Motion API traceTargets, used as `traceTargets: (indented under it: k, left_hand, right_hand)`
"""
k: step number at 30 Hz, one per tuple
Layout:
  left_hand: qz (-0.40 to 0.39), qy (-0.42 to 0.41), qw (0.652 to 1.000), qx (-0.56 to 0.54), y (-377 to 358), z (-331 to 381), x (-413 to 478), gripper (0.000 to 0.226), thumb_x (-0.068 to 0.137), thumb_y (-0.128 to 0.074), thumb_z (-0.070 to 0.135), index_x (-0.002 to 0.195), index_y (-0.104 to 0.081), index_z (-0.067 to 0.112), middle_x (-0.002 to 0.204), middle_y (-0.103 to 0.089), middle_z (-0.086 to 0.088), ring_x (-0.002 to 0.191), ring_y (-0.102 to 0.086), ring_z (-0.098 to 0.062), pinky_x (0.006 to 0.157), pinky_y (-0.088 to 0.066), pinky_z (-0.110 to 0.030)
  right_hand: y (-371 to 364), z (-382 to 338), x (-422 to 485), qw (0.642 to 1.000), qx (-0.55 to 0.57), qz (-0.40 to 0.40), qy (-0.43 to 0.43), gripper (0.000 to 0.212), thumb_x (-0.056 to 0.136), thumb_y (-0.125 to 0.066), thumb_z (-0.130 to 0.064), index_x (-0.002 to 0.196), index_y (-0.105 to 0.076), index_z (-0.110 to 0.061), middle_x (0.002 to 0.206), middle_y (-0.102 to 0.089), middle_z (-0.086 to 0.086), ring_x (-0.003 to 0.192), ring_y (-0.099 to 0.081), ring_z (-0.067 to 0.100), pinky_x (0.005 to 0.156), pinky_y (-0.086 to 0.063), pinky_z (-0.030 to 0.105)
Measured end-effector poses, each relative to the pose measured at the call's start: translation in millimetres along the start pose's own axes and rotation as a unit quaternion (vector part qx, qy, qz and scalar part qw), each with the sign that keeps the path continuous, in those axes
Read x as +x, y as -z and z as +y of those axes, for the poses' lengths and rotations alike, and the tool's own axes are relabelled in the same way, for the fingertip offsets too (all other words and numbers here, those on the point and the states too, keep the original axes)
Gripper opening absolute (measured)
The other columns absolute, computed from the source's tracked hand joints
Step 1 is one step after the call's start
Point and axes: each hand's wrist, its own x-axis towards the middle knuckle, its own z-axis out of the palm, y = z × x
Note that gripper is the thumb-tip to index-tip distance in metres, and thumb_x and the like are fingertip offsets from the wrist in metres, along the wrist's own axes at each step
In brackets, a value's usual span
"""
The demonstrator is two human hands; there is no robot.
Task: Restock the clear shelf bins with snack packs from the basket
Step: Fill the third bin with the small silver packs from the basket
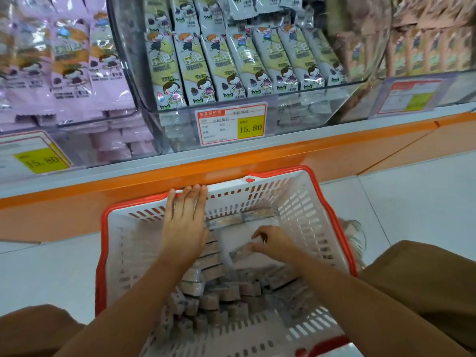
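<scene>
Three clear bins are counted across the upper part of the frame: the left bin (85, 150), the middle bin (296, 117) and the right bin (461, 83). Three price labels (231, 124) are counted, one at the front of each bin. Seven green packs (219, 68) are counted in the front row of the middle bin; those behind, and the pink packs (69, 68) at upper left, cannot be counted.

One basket (102, 228) is seen at lower centre. The snack packs (219, 297) heaped in it are too many and too blurred to count. Two hands are counted over it, the left hand (185, 228) and the right hand (273, 243). One pack (240, 253) is pinched by the right hand.
</scene>
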Motion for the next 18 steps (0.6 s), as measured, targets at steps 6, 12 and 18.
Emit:
traceTargets:
  k: [6, 12, 18]
  left_hand:
    - [-0.026, -0.002, 0.998, -0.053, 25.3, 14.7, -4.1, 0.08, 0.063, -0.082, 0.016, 0.137, -0.054, 0.004, 0.131, -0.055, -0.019, 0.12, -0.05, -0.037, 0.108, -0.038, -0.051]
    - [-0.061, -0.034, 0.981, -0.182, 58.1, 33.0, -1.1, 0.051, 0.086, -0.063, 0.032, 0.134, -0.058, 0.016, 0.12, -0.063, -0.007, 0.107, -0.061, -0.03, 0.089, -0.048, -0.04]
    - [-0.033, -0.037, 0.966, -0.254, 94.1, 43.4, 4.2, 0.038, 0.099, -0.056, 0.022, 0.136, -0.054, 0.013, 0.129, -0.059, -0.006, 0.114, -0.058, -0.024, 0.091, -0.045, -0.034]
  right_hand:
    - [42.8, -39.6, -27.4, 0.987, 0.119, 0.063, 0.088, 0.027, 0.086, -0.074, -0.031, 0.105, -0.066, -0.014, 0.083, -0.056, -0.002, 0.07, -0.048, 0.007, 0.063, -0.04, 0.016]
    - [75.7, -78.7, -55.2, 0.96, 0.207, 0.099, 0.159, 0.018, 0.087, -0.072, -0.014, 0.103, -0.063, -0.011, 0.071, -0.055, -0.015, 0.058, -0.046, -0.002, 0.061, -0.041, 0.017]
    - [91.8, -102.4, -85.5, 0.923, 0.311, 0.113, 0.195, 0.032, 0.082, -0.078, -0.028, 0.096, -0.06, -0.006, 0.095, -0.066, 0.003, 0.085, -0.059, 0.014, 0.079, -0.05, 0.036]
